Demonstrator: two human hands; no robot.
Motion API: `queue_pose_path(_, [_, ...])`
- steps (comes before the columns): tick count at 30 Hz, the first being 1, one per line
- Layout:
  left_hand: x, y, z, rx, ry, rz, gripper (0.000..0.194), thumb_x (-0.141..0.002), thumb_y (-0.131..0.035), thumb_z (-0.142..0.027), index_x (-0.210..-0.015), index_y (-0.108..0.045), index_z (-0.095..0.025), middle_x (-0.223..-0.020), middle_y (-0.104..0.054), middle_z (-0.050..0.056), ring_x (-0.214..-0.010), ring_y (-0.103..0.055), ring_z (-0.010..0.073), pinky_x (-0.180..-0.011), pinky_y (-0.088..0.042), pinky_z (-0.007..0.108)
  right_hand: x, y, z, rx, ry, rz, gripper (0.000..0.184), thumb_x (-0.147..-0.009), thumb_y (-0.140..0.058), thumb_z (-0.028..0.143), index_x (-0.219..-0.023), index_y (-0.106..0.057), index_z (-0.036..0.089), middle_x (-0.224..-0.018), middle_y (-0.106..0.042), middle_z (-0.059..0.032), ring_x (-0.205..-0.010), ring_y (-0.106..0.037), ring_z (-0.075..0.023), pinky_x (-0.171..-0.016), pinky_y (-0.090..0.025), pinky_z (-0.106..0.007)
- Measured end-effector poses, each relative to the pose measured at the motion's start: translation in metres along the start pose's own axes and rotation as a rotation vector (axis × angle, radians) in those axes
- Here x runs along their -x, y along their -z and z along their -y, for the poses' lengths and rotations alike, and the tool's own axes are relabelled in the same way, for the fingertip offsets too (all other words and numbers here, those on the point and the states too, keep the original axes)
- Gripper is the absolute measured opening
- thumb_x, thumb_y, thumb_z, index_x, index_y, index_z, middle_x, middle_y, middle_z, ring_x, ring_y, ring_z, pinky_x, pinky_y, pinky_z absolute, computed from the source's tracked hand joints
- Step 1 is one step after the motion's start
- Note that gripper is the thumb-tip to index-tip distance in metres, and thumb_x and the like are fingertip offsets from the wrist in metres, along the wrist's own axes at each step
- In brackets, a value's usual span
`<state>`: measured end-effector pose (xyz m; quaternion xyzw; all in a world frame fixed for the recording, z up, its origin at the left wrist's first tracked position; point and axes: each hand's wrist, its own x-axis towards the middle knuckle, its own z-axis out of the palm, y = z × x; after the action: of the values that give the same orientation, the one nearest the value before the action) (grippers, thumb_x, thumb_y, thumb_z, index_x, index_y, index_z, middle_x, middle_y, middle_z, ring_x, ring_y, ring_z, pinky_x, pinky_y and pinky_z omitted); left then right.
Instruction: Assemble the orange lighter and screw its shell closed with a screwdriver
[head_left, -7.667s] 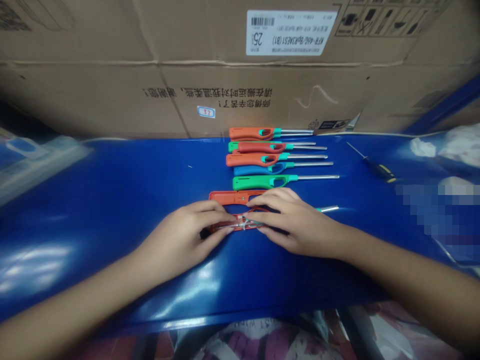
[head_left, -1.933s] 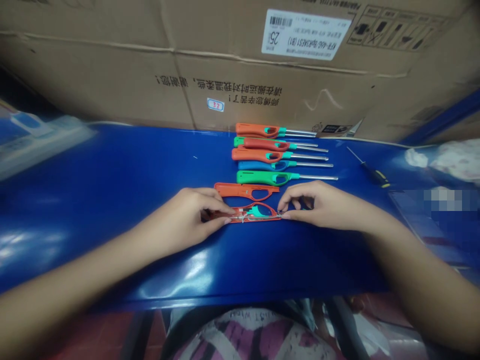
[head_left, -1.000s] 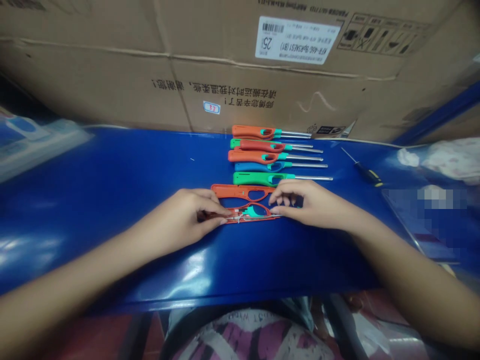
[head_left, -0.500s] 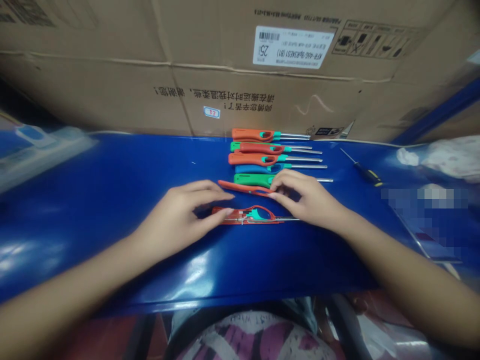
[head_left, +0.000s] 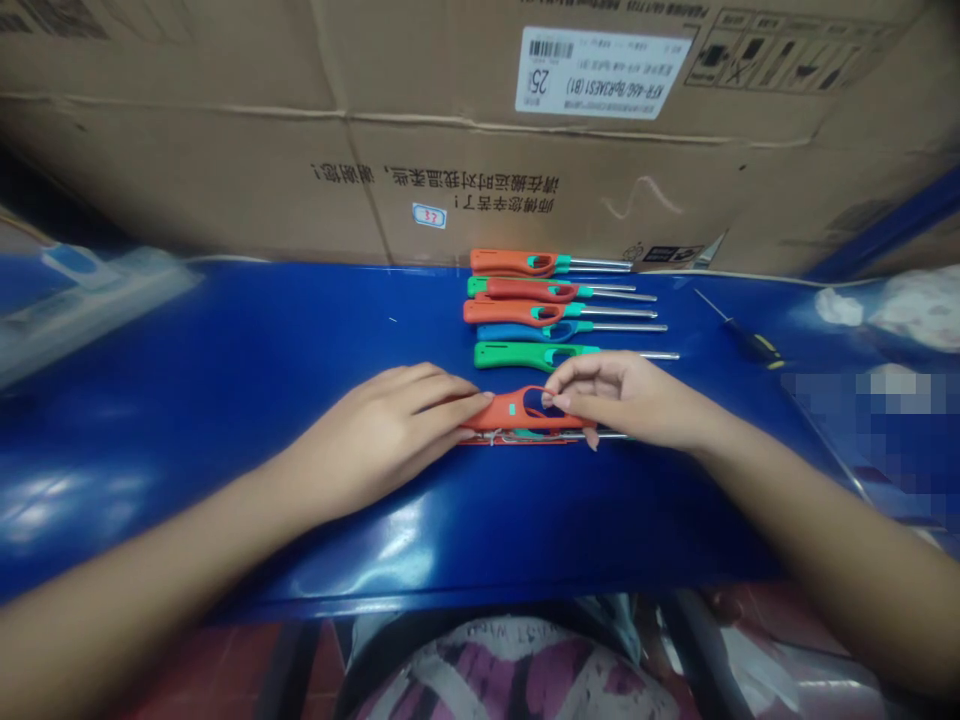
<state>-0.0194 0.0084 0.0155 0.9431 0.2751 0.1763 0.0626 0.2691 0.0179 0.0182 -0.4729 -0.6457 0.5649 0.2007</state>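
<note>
In the head view, since the earlier frame the orange cover (head_left: 495, 412) has moved from behind to above the open lighter half (head_left: 525, 441), and both hands have come to it. The left hand (head_left: 401, 430) has its fingers narrow on the left end; the right hand (head_left: 649, 402) pinches the ring end. I judge the step is bringing the cover over the half; this calls for matching edges, with the wires kept inside. The green lighter (head_left: 499, 355) lies near behind, but the surface (head_left: 487, 540) has open room in front.
</note>
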Motion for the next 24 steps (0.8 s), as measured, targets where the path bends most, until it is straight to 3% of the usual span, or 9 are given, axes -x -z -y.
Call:
queue_pose_path(4, [-0.002,-0.003,-0.003,0.057,0.022,0.056,0.03,-0.101,-0.052,-0.031,-0.125,-0.067,-0.023,-0.119,-0.07,0.008,-0.105,-0.065,0.0218,-0.092,-0.053,0.036,0.002,-0.004,-0.004,0.345,0.236,-0.024,0.041,-0.082,-0.073,0.036,-0.119,-0.066,0.019,-0.083,-0.057,0.0004,-0.064,-0.049,-0.0095,-0.057,-0.045,-0.024])
queue_pose_path(9, [-0.003,-0.004,-0.002,0.085,0.03,0.102,0.029,-0.1,-0.054,-0.03,-0.125,-0.067,-0.023,-0.117,-0.07,0.007,-0.104,-0.065,0.0217,-0.092,-0.052,0.036,0.005,-0.008,-0.006,0.551,0.468,0.03,0.032,-0.088,-0.07,0.033,-0.118,-0.066,0.024,-0.112,-0.058,-0.0063,-0.094,-0.058,-0.0163,-0.083,-0.051,-0.03])
queue_pose_path(14, [-0.004,-0.004,0.0,0.104,0.061,0.108,0.029,-0.099,-0.054,-0.03,-0.125,-0.067,-0.024,-0.116,-0.071,0.008,-0.104,-0.065,0.0217,-0.092,-0.052,0.036,0.005,-0.011,-0.009,0.65,0.474,0.021,0.044,-0.087,-0.071,0.036,-0.129,-0.06,0.027,-0.123,-0.055,-0.008,-0.109,-0.058,-0.0209,-0.094,-0.05,-0.036])
queue_pose_path(24, [-0.003,-0.003,-0.003,0.106,0.109,0.137,0.029,-0.098,-0.054,-0.03,-0.123,-0.068,-0.024,-0.115,-0.07,0.007,-0.102,-0.064,0.0219,-0.089,-0.053,0.035,0.003,-0.016,-0.013,0.646,0.471,0.02,0.036,-0.091,-0.063,0.027,-0.126,-0.059,0.025,-0.12,-0.058,-0.008,-0.106,-0.06,-0.0202,-0.094,-0.05,-0.034])
